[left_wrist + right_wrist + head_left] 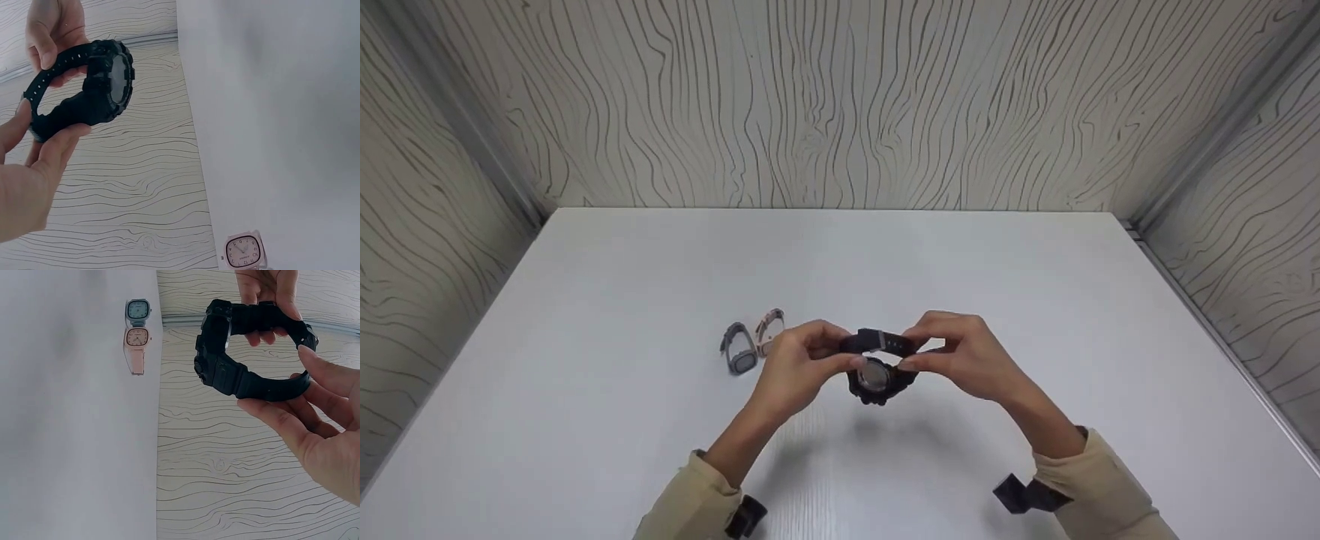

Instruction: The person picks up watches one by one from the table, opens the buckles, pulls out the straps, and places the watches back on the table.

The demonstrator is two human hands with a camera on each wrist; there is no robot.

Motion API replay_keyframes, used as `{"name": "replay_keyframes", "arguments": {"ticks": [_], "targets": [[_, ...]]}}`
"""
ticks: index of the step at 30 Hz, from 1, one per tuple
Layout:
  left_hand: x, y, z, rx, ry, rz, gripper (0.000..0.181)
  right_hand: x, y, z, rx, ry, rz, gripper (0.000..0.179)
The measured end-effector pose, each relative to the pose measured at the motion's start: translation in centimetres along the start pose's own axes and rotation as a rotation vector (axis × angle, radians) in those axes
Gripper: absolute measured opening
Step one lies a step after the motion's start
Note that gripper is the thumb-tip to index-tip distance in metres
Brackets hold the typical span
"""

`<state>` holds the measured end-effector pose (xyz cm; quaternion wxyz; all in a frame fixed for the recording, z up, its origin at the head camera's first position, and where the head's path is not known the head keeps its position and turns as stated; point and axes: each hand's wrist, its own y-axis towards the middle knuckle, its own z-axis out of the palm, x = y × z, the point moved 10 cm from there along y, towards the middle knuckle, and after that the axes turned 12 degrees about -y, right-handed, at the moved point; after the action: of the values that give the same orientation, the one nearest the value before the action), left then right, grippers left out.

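A chunky black wristwatch (874, 377) with a round face is held up over the white table, its strap closed into a loop. My left hand (802, 367) pinches the strap on one side, thumb close by the watch face. On the other side, my right hand (960, 352) pinches the strap between thumb and fingers. The buckle and strap holes lie between the two hands at the top of the loop. In the left wrist view, the black watch (107, 81) shows its thick case in profile; the right wrist view shows the watch (219, 349) from its opposite side.
Left of the hands, a grey-blue watch (742, 363) and a pink watch (766, 346) stand side by side on the white table (607, 300). Wood-grain panels (825, 105) rise behind the table and at both sides.
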<state>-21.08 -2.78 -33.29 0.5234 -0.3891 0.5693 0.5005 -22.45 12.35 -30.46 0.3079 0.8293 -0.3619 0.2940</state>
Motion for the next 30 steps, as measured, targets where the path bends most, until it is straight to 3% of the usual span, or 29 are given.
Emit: {"name": "replay_keyframes", "arguments": {"ticks": [5,12,17,23,30], "targets": [[0.6,-0.1,-0.2,-0.008,-0.071,-0.037,0.026,-0.5,-0.1,-0.1,0.015,0.019,0.033,0.016],[1.1,-0.1,-1.2,-0.021,-0.312,-0.069,0.022,-1.5,-0.4,-1.3,-0.019,0.144,0.081,0.014],[1.4,-0.1,-1.0,0.004,-0.286,-0.083,0.024,-2.1,-0.3,-1.0,0.013,0.181,0.106,0.016],[2.2,-0.2,-1.0,-0.009,-0.261,-0.115,0.025,-2.6,-0.1,-0.3,0.037,0.214,0.139,0.020],[3.3,0.0,-1.1,-0.031,-0.281,-0.150,0.027,-3.3,-0.2,1.5,0.131,0.287,0.163,0.028]]}}
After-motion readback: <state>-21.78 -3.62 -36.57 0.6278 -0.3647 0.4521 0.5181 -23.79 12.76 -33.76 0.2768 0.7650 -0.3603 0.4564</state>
